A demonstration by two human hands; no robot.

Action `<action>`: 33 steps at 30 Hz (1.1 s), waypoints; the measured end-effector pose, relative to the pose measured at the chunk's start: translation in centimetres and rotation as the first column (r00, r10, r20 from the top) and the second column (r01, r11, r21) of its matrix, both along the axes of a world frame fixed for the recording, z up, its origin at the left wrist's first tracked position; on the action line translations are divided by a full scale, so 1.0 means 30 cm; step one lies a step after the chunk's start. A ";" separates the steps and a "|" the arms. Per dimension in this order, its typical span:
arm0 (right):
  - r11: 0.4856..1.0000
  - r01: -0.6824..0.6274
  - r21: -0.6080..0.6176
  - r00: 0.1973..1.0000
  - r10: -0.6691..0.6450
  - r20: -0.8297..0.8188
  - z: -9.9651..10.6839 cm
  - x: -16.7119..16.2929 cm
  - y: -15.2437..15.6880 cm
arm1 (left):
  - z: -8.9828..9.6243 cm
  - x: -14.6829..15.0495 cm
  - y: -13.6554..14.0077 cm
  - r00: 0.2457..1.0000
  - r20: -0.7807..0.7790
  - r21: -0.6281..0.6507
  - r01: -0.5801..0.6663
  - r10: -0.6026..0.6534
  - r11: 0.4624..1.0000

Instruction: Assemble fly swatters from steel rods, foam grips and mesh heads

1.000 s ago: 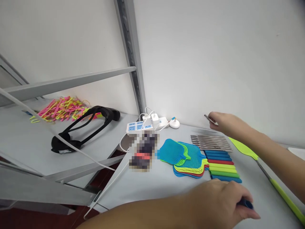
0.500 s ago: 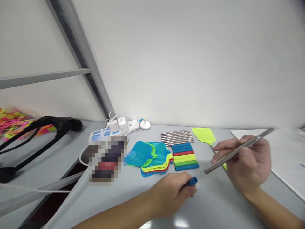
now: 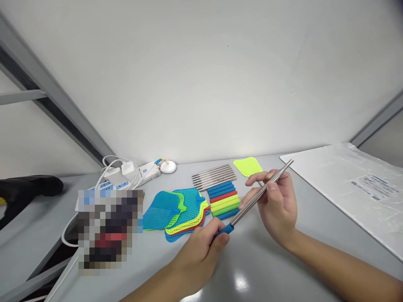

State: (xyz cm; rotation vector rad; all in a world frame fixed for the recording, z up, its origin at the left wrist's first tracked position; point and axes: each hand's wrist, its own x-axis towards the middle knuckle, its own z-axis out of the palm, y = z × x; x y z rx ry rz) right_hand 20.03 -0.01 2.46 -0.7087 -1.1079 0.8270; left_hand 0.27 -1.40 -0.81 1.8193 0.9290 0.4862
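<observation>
My left hand (image 3: pixel 201 256) is closed around a blue handle sleeve (image 3: pixel 227 229), whose open end points up and right. Between the fingers of my right hand (image 3: pixel 278 205) a silver metal rod (image 3: pixel 256 196) is gripped at a slant. The rod's lower end meets the mouth of the sleeve; how far it goes in is hidden. Beyond my hands lies a row of coloured sleeves (image 3: pixel 224 202) in blue, red, yellow and green. Perforated fly swatter heads (image 3: pixel 185 205) overlap in a pile left of them. Several metal rods (image 3: pixel 214 176) lie side by side behind the row.
A yellow fly swatter (image 3: pixel 248 166) lies behind my right hand. At the right is a flat white package (image 3: pixel 352 184) with a label. A power strip (image 3: pixel 145 174) with white plugs and cables stands at the back left, near a pixelated item (image 3: pixel 110 230) and a white round object (image 3: pixel 168 167).
My right hand has brought the metal rod left and down, so its end now meets the blue sleeve in my left hand. The camera has turned to the right.
</observation>
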 end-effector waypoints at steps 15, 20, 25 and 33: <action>0.986 0.075 0.147 0.991 -0.090 0.100 0.008 -0.011 -0.040 | -0.014 0.001 -0.001 0.990 0.134 -0.175 -0.018 0.042 0.984; 0.993 -0.014 0.114 0.991 -0.001 0.131 -0.009 -0.024 -0.050 | -0.001 0.000 -0.002 0.993 0.117 -0.149 0.017 0.001 0.989; 0.998 -0.030 0.048 0.996 0.026 0.086 0.006 -0.029 -0.059 | 0.013 -0.005 -0.002 0.995 0.094 -0.142 0.046 -0.033 0.989; 0.996 0.037 0.081 0.993 -0.046 0.111 0.000 -0.029 -0.055 | 0.019 -0.002 -0.002 0.995 0.095 -0.154 0.038 -0.024 0.987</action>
